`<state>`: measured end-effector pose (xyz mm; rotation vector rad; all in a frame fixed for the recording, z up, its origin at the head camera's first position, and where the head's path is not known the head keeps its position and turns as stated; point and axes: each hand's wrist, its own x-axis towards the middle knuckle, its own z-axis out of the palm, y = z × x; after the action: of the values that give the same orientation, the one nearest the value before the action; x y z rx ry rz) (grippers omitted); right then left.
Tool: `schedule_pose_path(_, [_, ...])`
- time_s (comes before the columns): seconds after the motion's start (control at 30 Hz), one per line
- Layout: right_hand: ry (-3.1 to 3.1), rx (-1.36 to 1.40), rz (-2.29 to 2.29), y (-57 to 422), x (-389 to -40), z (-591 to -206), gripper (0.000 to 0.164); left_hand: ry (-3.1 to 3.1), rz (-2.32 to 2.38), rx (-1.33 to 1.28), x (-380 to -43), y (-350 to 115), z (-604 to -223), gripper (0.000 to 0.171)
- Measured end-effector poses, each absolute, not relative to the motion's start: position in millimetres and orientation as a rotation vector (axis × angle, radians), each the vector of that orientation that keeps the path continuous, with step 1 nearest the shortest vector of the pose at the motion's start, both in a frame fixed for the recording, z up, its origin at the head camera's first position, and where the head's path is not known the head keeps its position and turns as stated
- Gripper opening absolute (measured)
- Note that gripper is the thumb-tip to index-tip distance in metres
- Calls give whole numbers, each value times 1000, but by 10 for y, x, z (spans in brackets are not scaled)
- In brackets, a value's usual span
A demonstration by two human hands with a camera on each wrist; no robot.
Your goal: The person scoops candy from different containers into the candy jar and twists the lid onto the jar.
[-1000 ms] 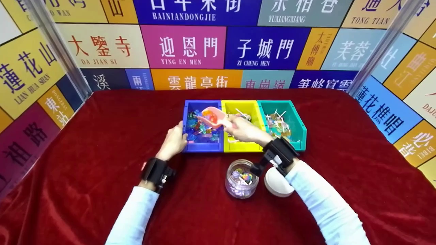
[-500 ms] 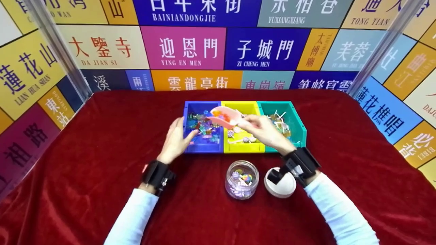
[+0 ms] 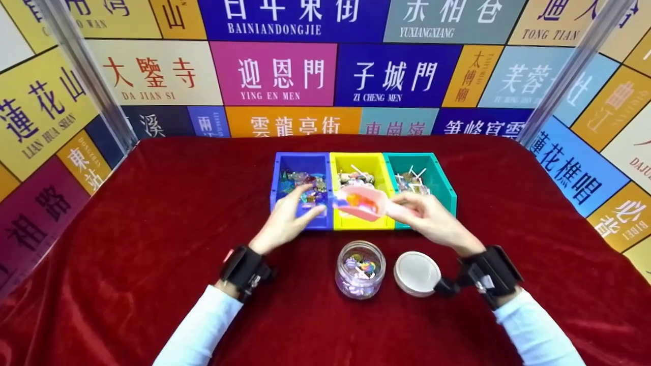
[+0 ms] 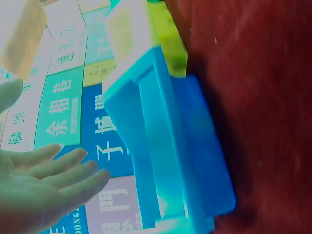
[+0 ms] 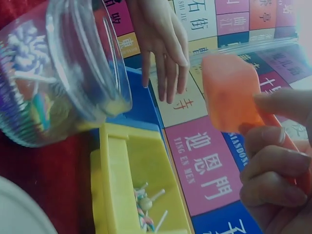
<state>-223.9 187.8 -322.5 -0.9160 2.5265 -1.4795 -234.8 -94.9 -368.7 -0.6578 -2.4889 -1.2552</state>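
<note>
My right hand point(image 3: 424, 213) grips the handle of a pink scoop point(image 3: 362, 203), which carries orange, red and blue pieces over the yellow bin point(image 3: 356, 222). In the right wrist view my curled fingers point(image 5: 273, 168) wrap the scoop's handle. My left hand point(image 3: 287, 218), fingers spread and holding nothing, hovers over the front of the blue bin point(image 3: 276, 178), which holds colourful translucent pieces point(image 3: 313, 185). The left wrist view shows the left hand point(image 4: 44, 180) with its fingers extended beside the blue bin. In front of the bins stands an open clear jar point(image 3: 360, 269) with lollipop-like pieces inside.
A green bin point(image 3: 447, 193) adjoins the yellow one on the right. The white lid point(image 3: 418, 273) lies right of the jar on the red cloth point(image 3: 305, 325). Behind the table rises a wall of lettered panels point(image 3: 274, 73), with metal posts point(image 3: 96, 86) at its corners.
The loaded scoop has moved right and toward me, from over the blue bin to over the yellow one. My left hand has let go of the blue bin's side and shifted right.
</note>
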Motion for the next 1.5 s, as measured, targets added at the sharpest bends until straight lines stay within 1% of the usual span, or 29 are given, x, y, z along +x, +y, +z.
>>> schedule_pose_path(0.17, [2449, -876, -1492, 2079, -2190, -3315, 14, -2559, -1477, -806, -2329, -890, -3718, 56])
schedule_pose_path(0.33, [2425, -931, -1401, 2212, -2111, -3321, 10, -2659, -1649, -1003, -2287, -831, -3729, 64])
schedule_pose_path(0.5, [2419, -1031, -1293, 2313, -2077, -3318, 11, -2704, -1661, -1227, -2233, -733, -3731, 75])
schedule_pose_path(0.67, [2414, -1073, -1224, 2384, -2061, -3304, 10, -2760, -1599, -1316, -2166, -652, -3754, 85])
schedule_pose_path(0.93, [2407, -1062, -1183, 2443, -2044, -3302, 10, -2786, -1559, -1424, -2122, -558, -3804, 82])
schedule_pose_path(1.23, [2449, -1064, -1107, 2464, -2078, -3341, 10, -2851, -1257, -1435, -2100, -506, -3844, 82])
schedule_pose_path(1.5, [2467, -1101, -1058, 2468, -2071, -3301, 12, -2856, -1173, -1456, -2105, -486, -3861, 75])
